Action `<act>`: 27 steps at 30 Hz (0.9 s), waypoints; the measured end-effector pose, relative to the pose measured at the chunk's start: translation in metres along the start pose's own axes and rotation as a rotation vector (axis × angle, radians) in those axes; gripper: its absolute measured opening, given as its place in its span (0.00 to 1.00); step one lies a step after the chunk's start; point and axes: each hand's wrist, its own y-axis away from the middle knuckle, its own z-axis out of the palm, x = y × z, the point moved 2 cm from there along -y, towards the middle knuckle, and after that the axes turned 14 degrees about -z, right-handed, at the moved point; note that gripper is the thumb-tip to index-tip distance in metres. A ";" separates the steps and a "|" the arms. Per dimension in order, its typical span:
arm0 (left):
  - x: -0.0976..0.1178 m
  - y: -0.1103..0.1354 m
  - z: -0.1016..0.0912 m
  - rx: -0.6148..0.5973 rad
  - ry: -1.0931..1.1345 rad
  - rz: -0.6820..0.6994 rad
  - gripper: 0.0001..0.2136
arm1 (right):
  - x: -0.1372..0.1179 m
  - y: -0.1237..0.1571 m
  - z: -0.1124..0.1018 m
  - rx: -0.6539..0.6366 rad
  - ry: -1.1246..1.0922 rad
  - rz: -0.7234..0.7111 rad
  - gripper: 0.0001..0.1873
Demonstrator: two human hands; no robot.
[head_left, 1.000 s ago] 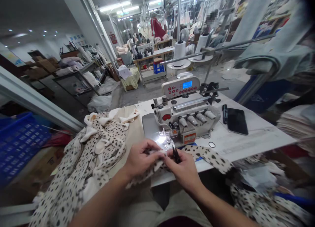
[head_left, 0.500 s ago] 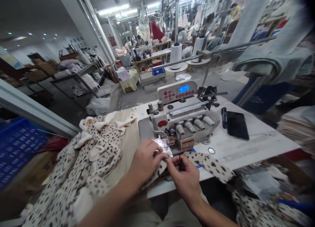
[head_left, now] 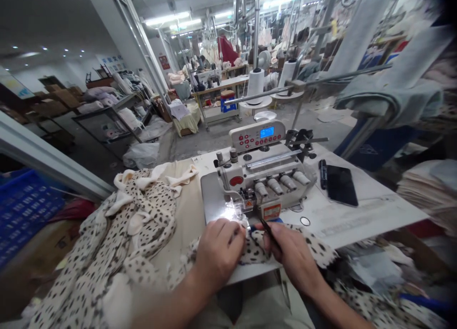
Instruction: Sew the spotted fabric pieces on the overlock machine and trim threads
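My left hand (head_left: 220,249) is closed on the edge of a cream fabric piece with dark spots (head_left: 254,254), just in front of the overlock machine's lit needle area. In my right hand (head_left: 291,247) is a slim, dark, pointed tool (head_left: 270,232), perhaps thread snips or tweezers; its tip points up and left towards the machine. The spotted fabric runs beneath both hands along the table's front edge and out to the right. Behind them stands the white overlock sewing machine (head_left: 262,169), its blue display lit.
Spotted garments (head_left: 143,214) are heaped on the left of the table (head_left: 378,207). A black phone (head_left: 342,185) and a dark marker-like object (head_left: 322,174) lie right of the machine. Thread cones (head_left: 255,86) stand behind. A blue crate (head_left: 30,214) is far left.
My hands have moved apart; the right one shifted right and turned, its tool now pointing up-left. My left hand dropped slightly, and the spotted fabric now lies flatter between them.
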 end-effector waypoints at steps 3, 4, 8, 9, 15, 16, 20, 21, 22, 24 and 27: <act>-0.002 0.004 0.004 0.055 0.017 0.015 0.06 | -0.014 -0.012 -0.012 -0.214 0.170 -0.111 0.27; -0.003 0.005 0.004 0.068 0.028 0.019 0.06 | -0.017 -0.015 -0.014 -0.255 0.253 -0.156 0.25; -0.003 0.005 0.004 0.089 0.048 0.020 0.07 | -0.025 -0.020 -0.015 -0.328 0.596 -0.339 0.21; -0.003 0.006 0.004 0.090 0.051 0.018 0.07 | -0.026 -0.019 -0.014 -0.341 0.662 -0.372 0.21; -0.004 0.007 0.005 0.101 0.060 0.010 0.08 | -0.030 -0.018 -0.003 -0.372 0.890 -0.436 0.20; -0.005 0.008 0.006 0.100 0.058 0.008 0.08 | -0.030 -0.018 -0.001 -0.362 0.912 -0.447 0.20; -0.005 0.008 0.006 0.102 0.063 0.010 0.07 | -0.031 -0.018 0.005 -0.297 0.951 -0.520 0.20; -0.005 0.008 0.005 0.102 0.067 0.007 0.07 | -0.031 -0.017 0.006 -0.292 0.954 -0.531 0.19; -0.005 0.008 0.005 0.099 0.072 0.004 0.07 | -0.030 -0.017 0.006 -0.291 0.959 -0.535 0.19; -0.004 0.007 0.005 0.093 0.077 -0.005 0.07 | -0.029 -0.016 0.007 -0.294 0.969 -0.528 0.19; -0.003 0.006 0.003 0.094 0.071 -0.011 0.05 | -0.029 -0.017 0.009 -0.291 0.981 -0.522 0.18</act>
